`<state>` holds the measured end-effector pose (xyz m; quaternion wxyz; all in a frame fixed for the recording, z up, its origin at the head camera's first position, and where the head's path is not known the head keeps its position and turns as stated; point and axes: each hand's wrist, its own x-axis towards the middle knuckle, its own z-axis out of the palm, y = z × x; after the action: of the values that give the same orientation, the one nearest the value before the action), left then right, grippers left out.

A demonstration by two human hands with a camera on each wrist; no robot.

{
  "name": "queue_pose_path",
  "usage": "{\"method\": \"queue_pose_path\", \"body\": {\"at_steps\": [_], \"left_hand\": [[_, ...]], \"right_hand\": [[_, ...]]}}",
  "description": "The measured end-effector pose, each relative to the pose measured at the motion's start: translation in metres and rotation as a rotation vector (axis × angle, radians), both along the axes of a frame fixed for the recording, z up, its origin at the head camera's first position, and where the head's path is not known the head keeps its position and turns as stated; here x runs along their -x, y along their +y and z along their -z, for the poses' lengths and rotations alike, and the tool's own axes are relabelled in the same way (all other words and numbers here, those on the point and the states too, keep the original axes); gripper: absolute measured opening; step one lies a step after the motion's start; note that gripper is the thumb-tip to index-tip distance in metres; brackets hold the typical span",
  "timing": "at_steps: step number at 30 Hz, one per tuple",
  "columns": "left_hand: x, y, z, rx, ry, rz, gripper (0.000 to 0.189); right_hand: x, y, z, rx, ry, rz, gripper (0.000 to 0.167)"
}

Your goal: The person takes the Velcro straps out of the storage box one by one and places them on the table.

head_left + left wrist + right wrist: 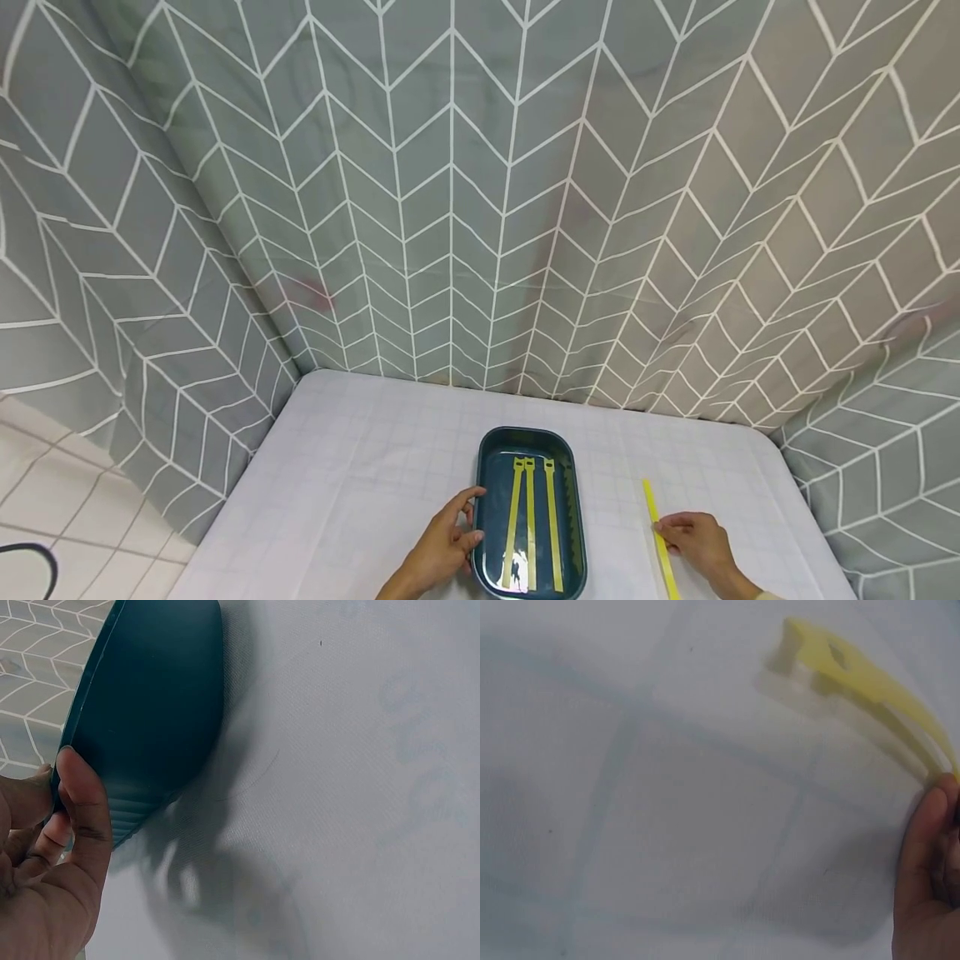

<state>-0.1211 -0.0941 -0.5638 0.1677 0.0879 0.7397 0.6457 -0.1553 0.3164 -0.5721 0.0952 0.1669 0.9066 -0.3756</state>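
Observation:
Left of the middle of the table stands a dark teal tray, whose outer wall fills the upper left of the left wrist view. My left hand grips its left rim between thumb and fingers. Inside lie three yellow strap cable ties with slotted heads, lengthwise and side by side. To the right of the tray, my right hand pinches another yellow strap cable tie. The right wrist view shows its slotted head end bending away from the fingers, over its own shadow.
White cloth covers the table under the tray. Grey chevron-patterned curtains hang behind and on both sides. At the lower left are floor tiles and a black cable.

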Motion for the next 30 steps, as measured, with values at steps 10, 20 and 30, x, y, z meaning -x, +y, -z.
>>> {"method": "queue_pose_path", "body": {"at_steps": [10, 20, 30], "left_hand": [[-0.0004, -0.0017, -0.0014, 0.017, 0.001, 0.002, 0.058], [0.0011, -0.0006, -0.0001, 0.017, 0.003, 0.002, 0.059], [0.0003, 0.0004, 0.0006, 0.022, 0.005, 0.002, 0.059]], "right_hand": [[-0.0021, -0.0005, -0.0018, -0.057, 0.034, -0.016, 0.02], [-0.0008, 0.0004, -0.0026, -0.043, 0.015, 0.006, 0.021], [-0.0024, 0.004, 0.0008, -0.139, 0.014, -0.049, 0.019]]}}
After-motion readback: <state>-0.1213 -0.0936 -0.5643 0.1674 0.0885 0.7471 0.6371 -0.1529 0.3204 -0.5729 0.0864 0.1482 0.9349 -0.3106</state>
